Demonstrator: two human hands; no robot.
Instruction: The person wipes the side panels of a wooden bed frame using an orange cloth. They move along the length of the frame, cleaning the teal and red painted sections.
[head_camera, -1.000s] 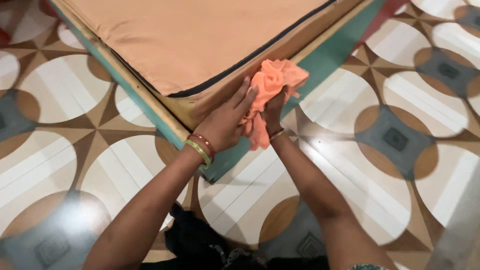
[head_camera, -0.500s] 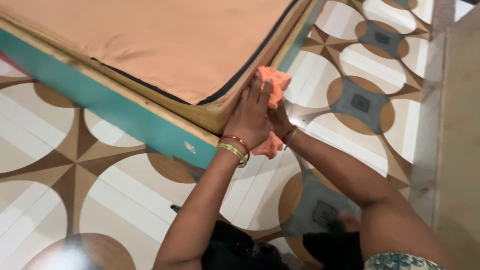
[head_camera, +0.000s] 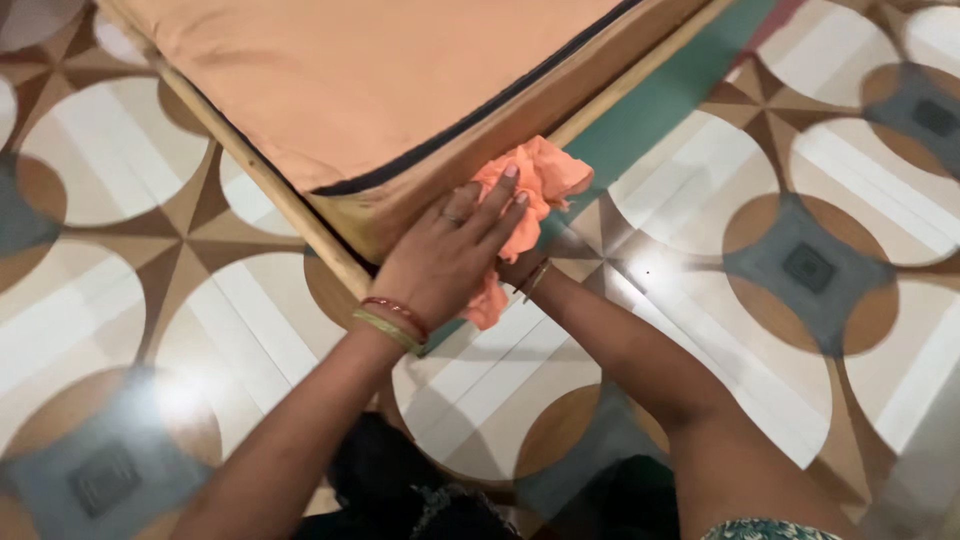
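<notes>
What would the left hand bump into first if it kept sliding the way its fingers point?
The left hand points up and right, fingertips already on the bunched orange cloth; past that, probably the mattress's side, though depth is unclear.

Looked like a bedroom in a home: a bed (head_camera: 640, 80) with a peach-sheeted mattress (head_camera: 370, 70) right above the hands, and glossy patterned floor tiles (head_camera: 800, 260) all around below them.

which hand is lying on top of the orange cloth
The left hand, wearing red and green bangles, lies flat over the crumpled orange cloth; the right hand is mostly hidden beneath.
</notes>
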